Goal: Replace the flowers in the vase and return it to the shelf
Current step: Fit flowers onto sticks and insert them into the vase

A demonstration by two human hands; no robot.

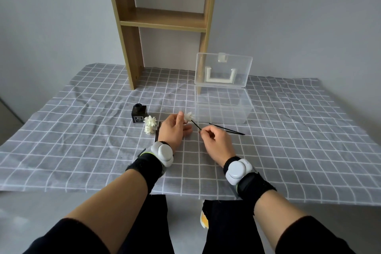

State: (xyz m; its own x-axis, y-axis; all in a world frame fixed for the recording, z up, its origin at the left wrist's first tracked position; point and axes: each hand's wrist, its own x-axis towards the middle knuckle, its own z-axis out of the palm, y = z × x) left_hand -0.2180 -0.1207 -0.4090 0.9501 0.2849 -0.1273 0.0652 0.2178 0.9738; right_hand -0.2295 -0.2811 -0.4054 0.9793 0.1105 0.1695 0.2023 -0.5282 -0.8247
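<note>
Pinching one flower [188, 117] between both hands, left hand [174, 129] at bloom, right hand [214, 140] on stem; black vase [139, 114] stands empty at 10 o'clock, so aim stem-first, steady.

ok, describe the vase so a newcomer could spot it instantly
Start at the wooden shelf standing at the back of the checked tablecloth, then come toward the camera from its left leg. The vase is the small black square bottle with a short neck and a label, standing empty just left of two white flowers; it is the only dark container, unlike the clear plastic box.
</note>
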